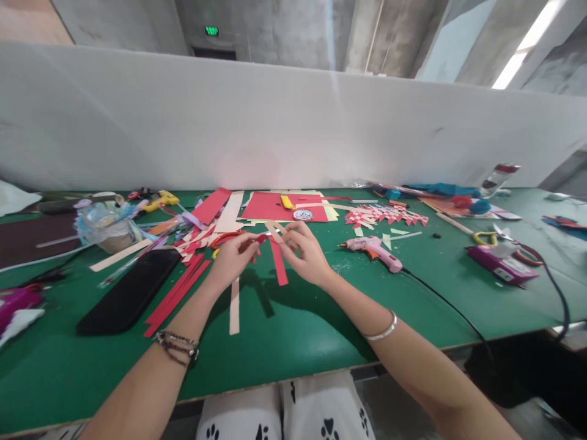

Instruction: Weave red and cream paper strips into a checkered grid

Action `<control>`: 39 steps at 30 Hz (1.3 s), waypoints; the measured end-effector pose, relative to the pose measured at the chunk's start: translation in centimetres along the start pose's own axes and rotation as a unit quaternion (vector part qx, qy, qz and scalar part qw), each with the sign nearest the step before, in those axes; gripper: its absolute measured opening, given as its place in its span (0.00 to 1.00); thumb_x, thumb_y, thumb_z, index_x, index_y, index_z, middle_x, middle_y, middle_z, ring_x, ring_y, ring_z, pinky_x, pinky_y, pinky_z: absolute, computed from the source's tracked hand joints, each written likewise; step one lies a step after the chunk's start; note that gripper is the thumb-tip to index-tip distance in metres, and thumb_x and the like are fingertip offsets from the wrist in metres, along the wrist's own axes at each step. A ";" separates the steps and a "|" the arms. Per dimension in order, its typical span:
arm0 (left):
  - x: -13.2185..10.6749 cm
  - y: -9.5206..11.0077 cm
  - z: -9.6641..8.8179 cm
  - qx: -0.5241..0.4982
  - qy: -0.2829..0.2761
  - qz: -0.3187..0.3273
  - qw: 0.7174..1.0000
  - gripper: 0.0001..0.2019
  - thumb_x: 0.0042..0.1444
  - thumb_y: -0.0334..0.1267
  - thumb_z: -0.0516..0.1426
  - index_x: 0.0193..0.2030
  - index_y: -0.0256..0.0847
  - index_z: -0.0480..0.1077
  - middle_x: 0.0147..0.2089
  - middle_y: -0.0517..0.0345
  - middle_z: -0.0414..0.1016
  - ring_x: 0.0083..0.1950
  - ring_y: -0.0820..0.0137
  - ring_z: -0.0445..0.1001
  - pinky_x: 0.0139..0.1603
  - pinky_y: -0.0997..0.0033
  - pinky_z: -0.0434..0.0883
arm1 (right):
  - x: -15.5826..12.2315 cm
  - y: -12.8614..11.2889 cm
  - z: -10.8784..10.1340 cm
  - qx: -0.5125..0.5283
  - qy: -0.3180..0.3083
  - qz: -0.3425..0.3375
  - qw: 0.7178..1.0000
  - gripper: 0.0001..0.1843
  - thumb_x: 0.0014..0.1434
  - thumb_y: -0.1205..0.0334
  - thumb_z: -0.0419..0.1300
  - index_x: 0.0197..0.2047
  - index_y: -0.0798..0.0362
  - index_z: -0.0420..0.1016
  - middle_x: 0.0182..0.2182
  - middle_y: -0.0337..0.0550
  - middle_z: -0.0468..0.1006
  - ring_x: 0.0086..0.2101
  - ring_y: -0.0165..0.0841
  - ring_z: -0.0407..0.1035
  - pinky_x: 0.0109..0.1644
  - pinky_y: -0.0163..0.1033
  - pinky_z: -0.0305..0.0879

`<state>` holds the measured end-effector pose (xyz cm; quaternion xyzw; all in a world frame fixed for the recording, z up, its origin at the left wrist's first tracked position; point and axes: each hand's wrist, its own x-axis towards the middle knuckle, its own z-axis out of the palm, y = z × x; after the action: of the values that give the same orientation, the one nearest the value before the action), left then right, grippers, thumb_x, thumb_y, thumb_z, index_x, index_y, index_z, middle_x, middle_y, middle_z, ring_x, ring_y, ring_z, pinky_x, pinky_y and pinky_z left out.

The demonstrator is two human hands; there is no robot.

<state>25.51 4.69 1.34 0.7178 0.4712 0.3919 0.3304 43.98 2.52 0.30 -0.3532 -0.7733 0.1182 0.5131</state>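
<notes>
Paw-print trousers [243, 415] show below the edge of the green table [312, 342]. On it, a loose pale strip [235, 308] points toward the person, with red strips [177, 299] farther left. Above the tabletop, the left hand [233, 260] pinches a red piece [262, 238], partly hidden; the right hand [306, 253] grips a tan strip [274, 231], and a red strip [279, 264] hangs between both hands. Rightward lies a pink glue gun [373, 249]; beyond are red sheets [263, 206], then a white partition [284, 122].

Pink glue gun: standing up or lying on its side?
On its side: the glue gun lies with its grip along the table.
</notes>
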 end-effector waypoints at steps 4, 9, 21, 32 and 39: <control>0.3 0.1 0.0 -0.030 0.040 -0.051 0.997 0.13 0.47 0.48 0.54 0.28 0.40 0.68 0.20 0.64 0.66 0.20 0.74 0.63 0.22 0.76 0.61 | -0.1 0.1 -0.2 -0.024 -0.007 -0.019 1.000 0.05 0.59 0.63 0.50 0.34 0.52 0.66 0.40 0.45 0.62 0.26 0.25 0.60 0.34 0.36 0.63; 0.2 0.1 -0.3 0.012 0.066 -0.044 0.997 0.12 0.48 0.48 0.55 0.27 0.39 0.68 0.16 0.67 0.60 0.18 0.75 0.60 0.20 0.76 0.57 | -0.1 0.0 -0.3 -0.086 0.005 -0.041 0.995 0.06 0.60 0.62 0.51 0.35 0.50 0.68 0.41 0.45 0.62 0.27 0.26 0.60 0.33 0.36 0.62; 0.1 -0.4 -0.3 0.039 0.080 -0.018 0.996 0.14 0.50 0.48 0.55 0.35 0.40 0.72 0.21 0.64 0.65 0.21 0.74 0.63 0.23 0.76 0.60 | 0.4 0.9 -0.6 -0.056 0.130 0.040 0.989 0.06 0.59 0.62 0.51 0.34 0.52 0.68 0.40 0.47 0.60 0.38 0.33 0.61 0.41 0.41 0.65; -0.3 2.6 -1.0 0.014 0.074 -0.024 0.997 0.14 0.42 0.47 0.55 0.29 0.38 0.70 0.15 0.68 0.55 0.18 0.77 0.53 0.20 0.76 0.51 | 0.9 1.4 -1.2 0.041 0.188 0.116 0.974 0.09 0.60 0.59 0.49 0.33 0.53 0.66 0.38 0.46 0.64 0.37 0.31 0.64 0.36 0.36 0.66; -0.2 2.0 -1.4 0.033 0.053 -0.005 0.998 0.15 0.42 0.48 0.55 0.29 0.37 0.70 0.16 0.67 0.57 0.18 0.76 0.54 0.20 0.76 0.51 | 1.1 2.3 -0.8 0.197 0.194 0.186 0.943 0.09 0.61 0.55 0.47 0.36 0.50 0.61 0.33 0.41 0.68 0.33 0.28 0.69 0.41 0.38 0.69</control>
<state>25.05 3.99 3.67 0.7046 0.5041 0.4117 0.2828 45.40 4.73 0.16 -0.3988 -0.5402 0.2907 0.6816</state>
